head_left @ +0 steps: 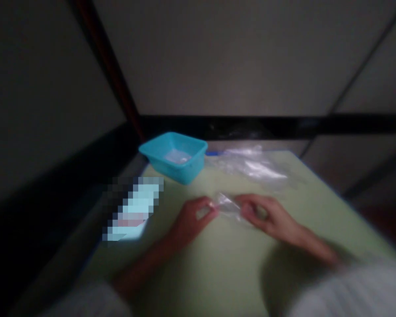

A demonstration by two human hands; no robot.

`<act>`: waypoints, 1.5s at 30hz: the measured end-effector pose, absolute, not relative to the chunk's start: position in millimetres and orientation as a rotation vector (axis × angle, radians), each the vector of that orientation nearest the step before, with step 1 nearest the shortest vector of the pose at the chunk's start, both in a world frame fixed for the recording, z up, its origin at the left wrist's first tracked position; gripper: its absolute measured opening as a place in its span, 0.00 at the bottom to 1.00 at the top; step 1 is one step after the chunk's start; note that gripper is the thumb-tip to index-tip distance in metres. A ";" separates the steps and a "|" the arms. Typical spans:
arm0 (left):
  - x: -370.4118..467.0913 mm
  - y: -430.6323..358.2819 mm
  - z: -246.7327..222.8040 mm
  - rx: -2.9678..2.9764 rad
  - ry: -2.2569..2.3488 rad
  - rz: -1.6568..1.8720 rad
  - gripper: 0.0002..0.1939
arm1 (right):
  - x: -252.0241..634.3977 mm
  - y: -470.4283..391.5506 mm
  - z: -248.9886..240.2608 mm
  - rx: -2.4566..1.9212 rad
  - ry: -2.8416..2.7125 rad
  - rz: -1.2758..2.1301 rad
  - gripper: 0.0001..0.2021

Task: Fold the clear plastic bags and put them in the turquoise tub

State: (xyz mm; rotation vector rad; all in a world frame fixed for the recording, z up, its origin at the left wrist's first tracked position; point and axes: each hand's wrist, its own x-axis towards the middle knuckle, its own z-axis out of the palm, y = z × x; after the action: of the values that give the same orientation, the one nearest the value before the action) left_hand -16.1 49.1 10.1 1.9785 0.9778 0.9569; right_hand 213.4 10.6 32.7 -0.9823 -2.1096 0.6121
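Note:
A small clear plastic bag (228,205) is stretched between my two hands, above the middle of the table. My left hand (193,218) pinches its left end between thumb and fingertips. On the other side, my right hand (267,213) grips the right end with curled fingers. The bag looks thin and shiny; blur hides whether anything is inside it. Beyond my hands lies a heap of clear plastic bags (255,165), crumpled and glossy. To their left stands a turquoise plastic basket (188,171) with some whitish, clear material at its bottom.
The table (218,273) has a pale green top with blue edging. At its left side is a lit, pixelated screen-like object (135,209). A blue item (213,153) lies between basket and heap. Walls with dark bands stand behind and to the left.

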 end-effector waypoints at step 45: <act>-15.9 40.9 9.2 1.179 0.531 0.683 0.14 | 190.6 6.3 24.3 -0.755 -0.900 1.730 0.17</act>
State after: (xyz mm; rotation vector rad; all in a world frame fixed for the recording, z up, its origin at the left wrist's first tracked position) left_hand -15.9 40.9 9.2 1.1791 0.5314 0.6834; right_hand 190.6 6.3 24.3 -0.7547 -0.9001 1.7300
